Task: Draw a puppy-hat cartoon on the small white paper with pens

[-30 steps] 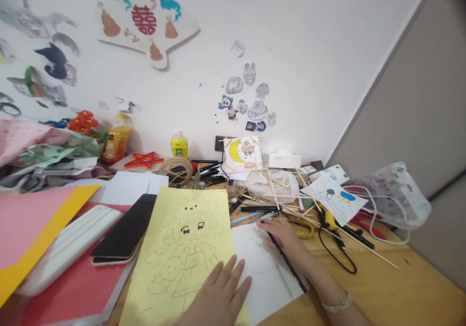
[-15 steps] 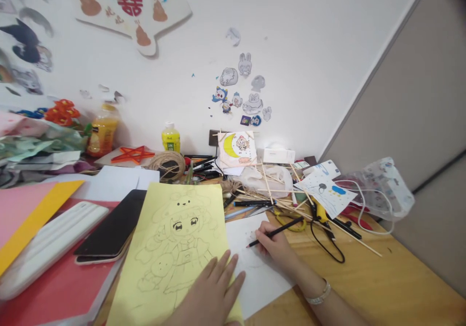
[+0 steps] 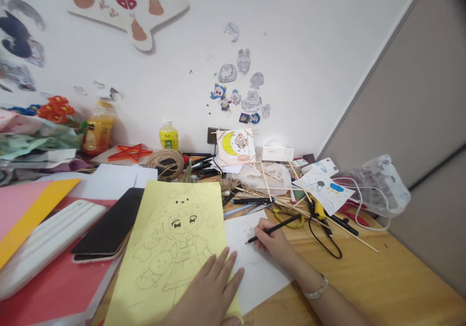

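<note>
Your right hand [image 3: 274, 242] pinches the black pencil [image 3: 281, 226] (tip contact unclear from here); your flat left hand [image 3: 215, 283], if it slides, could smudge the yellow drawing [image 3: 176, 246].

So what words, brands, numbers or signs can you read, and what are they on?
"囍", top clipped by the frame: red, on the fan-shaped board.
Small brown characters at its lower left: too blurred to read.
Labels on the orange drink bottle and yellow drink bottle: too small to read.
Yellow drawing sheet, white paper: no readable words.
</note>
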{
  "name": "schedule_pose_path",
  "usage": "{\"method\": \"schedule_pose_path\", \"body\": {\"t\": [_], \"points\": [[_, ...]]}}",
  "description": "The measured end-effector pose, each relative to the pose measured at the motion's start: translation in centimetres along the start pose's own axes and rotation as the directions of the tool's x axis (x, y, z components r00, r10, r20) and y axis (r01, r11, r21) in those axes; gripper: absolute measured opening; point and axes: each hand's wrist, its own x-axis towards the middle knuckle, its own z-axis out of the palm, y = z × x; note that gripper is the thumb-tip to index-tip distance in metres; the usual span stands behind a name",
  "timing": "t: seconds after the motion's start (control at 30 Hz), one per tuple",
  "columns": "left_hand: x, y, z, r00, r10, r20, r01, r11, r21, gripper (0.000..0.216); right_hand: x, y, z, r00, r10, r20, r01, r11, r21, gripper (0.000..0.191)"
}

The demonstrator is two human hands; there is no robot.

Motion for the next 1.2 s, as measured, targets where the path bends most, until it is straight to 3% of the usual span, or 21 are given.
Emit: {"method": "schedule_pose_path", "body": {"t": [0.2, 0.37, 0.57, 0.87, 1.03, 1.2], "points": [[-0.1, 0.5, -0.7, 1.000, -0.023, 0.015, 0.023, 1.000, -0.001, 0.066, 0.0, -0.1, -0.1, 1.000, 0.015, -0.025, -0.014, 0.999, 0.029, 0.032], [-0.2, 0.6, -0.9, 1.000, -0.019, 0.018, 0.018, 0.999, 0.044, 0.065, 0.4, 0.0, -1.1, 0.993, 0.112, -0.030, -0.108, 0.986, 0.128, 0.032], [-0.2, 0.8, -1.6, 0.998, -0.027, 0.052, 0.025, 0.999, 0.039, 0.064, 0.8, 0.5, -2.2, 0.997, 0.058, -0.054, -0.053, 0.995, 0.089, 0.031], [0.1, -0.1, 0.5, 0.999, 0.007, -0.042, -0.005, 0.999, 0.049, 0.065, 0.8, 1.1, -2.4, 0.998, 0.009, -0.059, -0.008, 1.000, 0.013, 0.032], [0.1, -0.4, 0.8, 1.000, 0.002, -0.002, -0.001, 0.999, 0.032, 0.067, 0.8, 0.9, -2.4, 0.998, 0.024, -0.058, -0.023, 1.000, 0.019, 0.031], [0.4, -0.9, 2.0, 0.998, 0.018, -0.054, -0.016, 0.999, 0.042, 0.067, 0.8, 0.7, -2.4, 0.997, 0.048, -0.061, -0.046, 0.998, 0.047, 0.030]]}}
